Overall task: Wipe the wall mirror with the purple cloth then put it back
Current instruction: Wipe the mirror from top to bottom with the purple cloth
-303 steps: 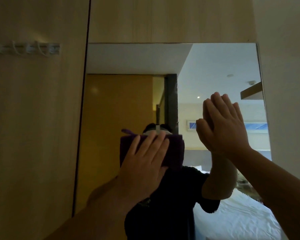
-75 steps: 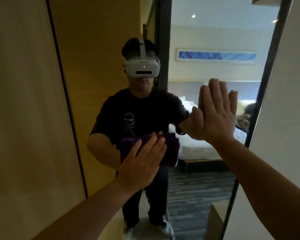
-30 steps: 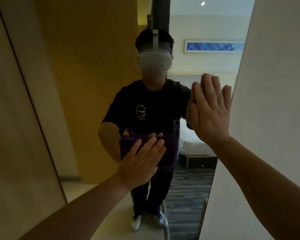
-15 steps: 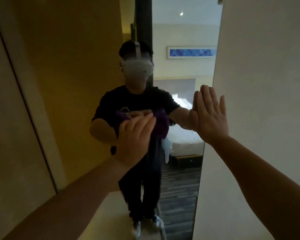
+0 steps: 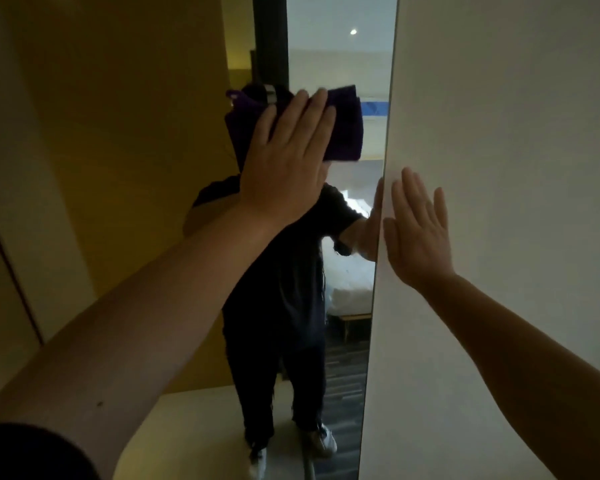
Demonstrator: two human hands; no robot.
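Note:
The tall wall mirror [image 5: 146, 168] fills the left and middle of the head view and reflects a person in dark clothes. My left hand [image 5: 288, 161] presses the folded purple cloth [image 5: 343, 123] flat against the glass, high up near the mirror's right edge. Its fingers lie spread over the cloth, which sticks out past my fingertips to the right. My right hand [image 5: 416, 233] rests flat and open on the white wall [image 5: 499, 133], just right of the mirror's edge, lower than the cloth.
The white wall panel runs along the mirror's right side from top to bottom. A wood panel [image 5: 0, 289] borders the mirror on the left. The glass reflects a bed, a dark floor and a ceiling light.
My left hand has slid the cloth up and to the right on the glass. My right hand has moved off the mirror's edge onto the white wall. The view has shifted left.

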